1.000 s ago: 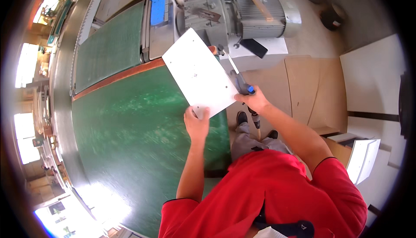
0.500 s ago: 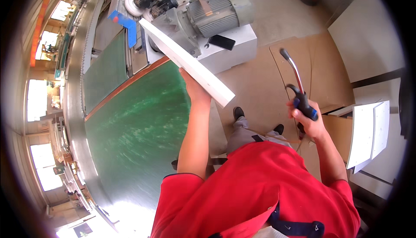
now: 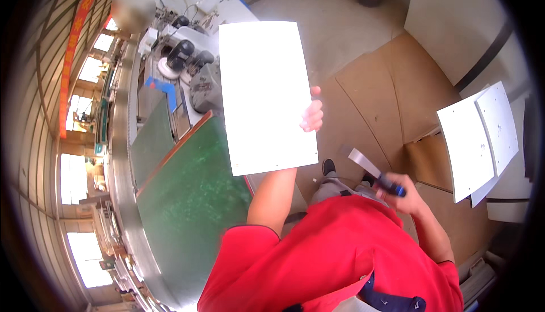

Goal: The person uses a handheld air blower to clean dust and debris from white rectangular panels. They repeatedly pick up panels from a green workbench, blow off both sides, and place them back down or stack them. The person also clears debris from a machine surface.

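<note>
A white rectangular panel is held up before me, its broad face turned toward my view. My left hand grips it from behind, the fingers curling over its right edge; the palm and thumb are hidden. In my right hand, lower and to the right, is an air blow gun with a black and blue handle. Its metal nozzle points up and left toward the panel's lower right corner, apart from it, and is smeared by motion.
On my left runs a green conveyor belt with a metal side rail. Beyond it stand dark motors and a blue angled piece. Drilled white panels stand at right. Brown sheets cover the floor.
My left hand has turned the panel from edge-on to face-on. The blow gun has come down, and its nozzle has swung further left.
</note>
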